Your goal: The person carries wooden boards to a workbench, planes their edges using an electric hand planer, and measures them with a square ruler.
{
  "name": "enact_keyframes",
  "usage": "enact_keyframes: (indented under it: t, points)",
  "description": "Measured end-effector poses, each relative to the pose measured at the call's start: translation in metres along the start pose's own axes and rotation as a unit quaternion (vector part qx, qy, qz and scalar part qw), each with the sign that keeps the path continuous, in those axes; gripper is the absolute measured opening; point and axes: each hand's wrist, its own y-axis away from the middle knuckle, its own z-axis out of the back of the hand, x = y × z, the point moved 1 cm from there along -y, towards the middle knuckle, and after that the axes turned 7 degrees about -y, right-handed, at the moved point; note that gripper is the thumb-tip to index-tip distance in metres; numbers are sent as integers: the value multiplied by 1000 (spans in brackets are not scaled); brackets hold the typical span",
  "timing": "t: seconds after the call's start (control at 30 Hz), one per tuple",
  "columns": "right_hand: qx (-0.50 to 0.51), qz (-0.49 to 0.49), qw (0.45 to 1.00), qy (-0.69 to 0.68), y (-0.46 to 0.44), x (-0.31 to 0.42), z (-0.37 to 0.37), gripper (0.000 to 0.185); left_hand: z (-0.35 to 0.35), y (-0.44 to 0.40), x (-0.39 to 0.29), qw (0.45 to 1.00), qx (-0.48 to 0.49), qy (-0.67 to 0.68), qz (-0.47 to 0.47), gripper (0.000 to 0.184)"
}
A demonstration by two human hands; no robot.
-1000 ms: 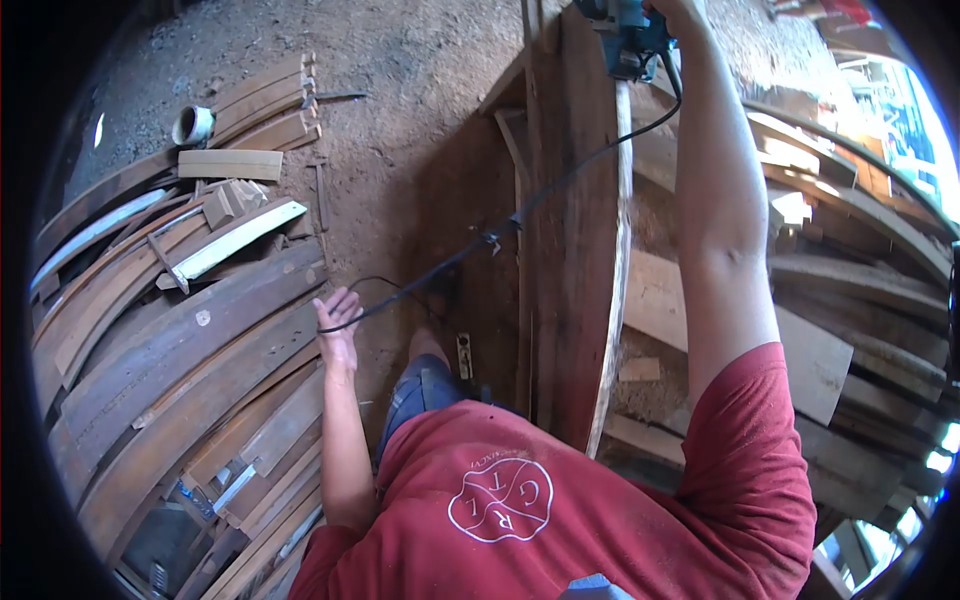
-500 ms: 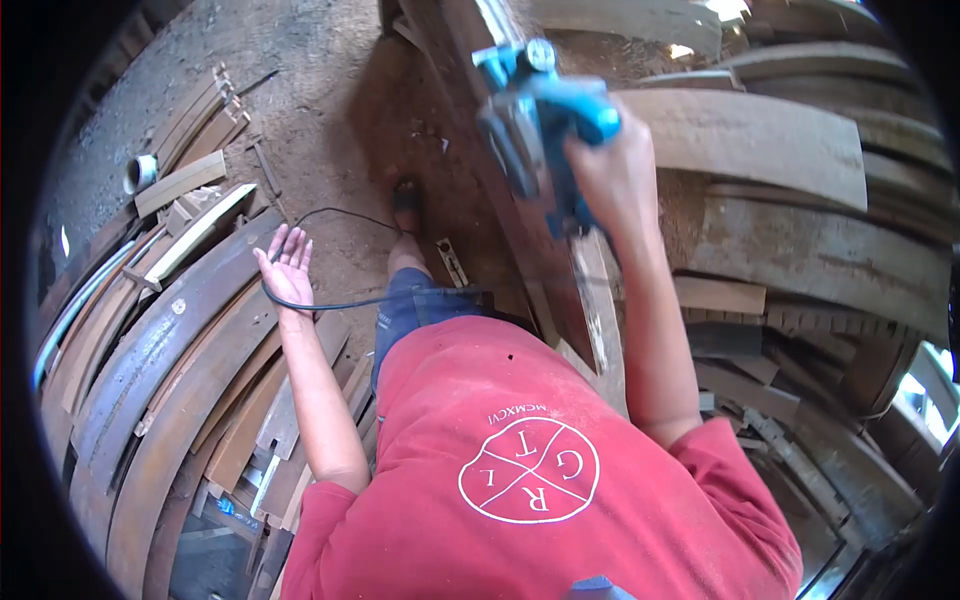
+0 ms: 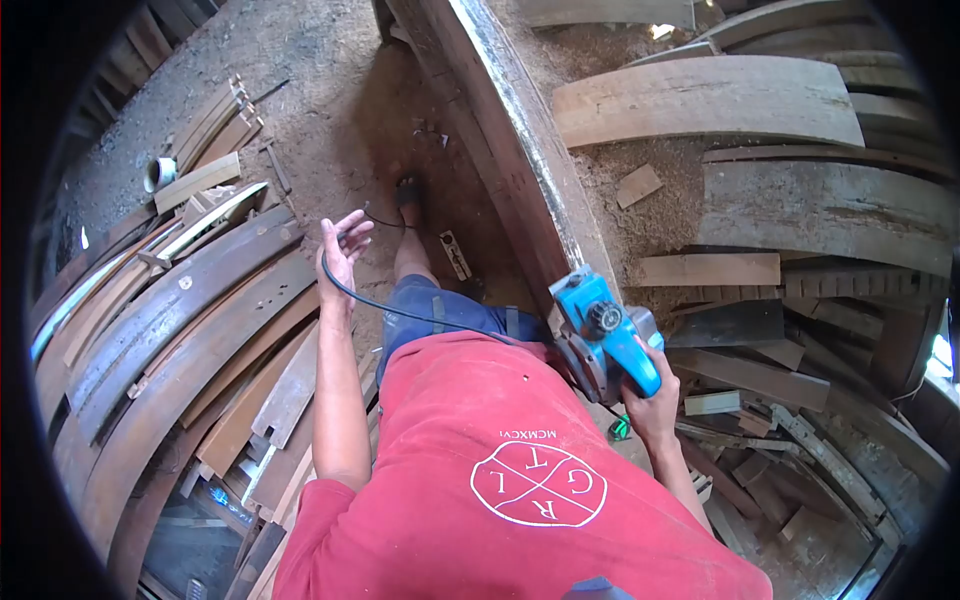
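The right hand [image 3: 652,396] is wrapped round the blue planer [image 3: 612,338], at the near end of the long board [image 3: 512,150] running away ahead; the left hand [image 3: 342,258], farther off, is loosely spread, with the cord [image 3: 376,302]

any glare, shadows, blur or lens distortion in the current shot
Head view: fisheye framing with black corners; head view: glare at the right edge; head view: dark shadow on the ground beside the beam; head view: blue planer and right hand reasonably sharp.

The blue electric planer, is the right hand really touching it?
Touching: the head view shows the right hand wrapped around the rear handle of the blue electric planer.
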Motion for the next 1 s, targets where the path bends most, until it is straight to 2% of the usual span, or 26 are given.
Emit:
enact_keyframes:
  t: [0.1,0.23,0.3,0.37,0.4,0.5,0.6,0.77,0.83,0.93,1.0]
  points:
    - [2,39,999,-8,-40,23,-11,59,5,0,1,999,-9,32,13,76]
    - [4,67,998,-7,-113,74,-34,55,21,-7,0,998,-36,52,13,77]
    - [10,76,997,-7,-151,99,-48,52,30,-17,3,993,-38,108,26,77]
    - [-11,128,992,4,-206,131,-66,50,38,-30,3,988,-57,140,32,76]
    - [-2,88,996,-15,-223,151,-72,48,40,-38,4,989,-61,128,41,76]
    - [-13,121,993,3,-282,192,-95,47,43,-65,-6,987,-65,135,54,75]
    - [-15,158,987,-5,-349,239,-121,40,45,-99,-18,972,-57,198,114,75]
    - [-21,204,979,-7,-458,317,-161,33,55,-166,-44,965,-72,207,144,72]
    - [-22,202,979,0,-496,346,-175,34,58,-189,-51,967,-75,192,152,72]
    - [-15,249,968,4,-566,394,-200,36,61,-221,-63,967,-72,182,162,72]
    - [-13,236,971,16,-617,426,-220,36,61,-237,-69,969,-74,171,164,74]
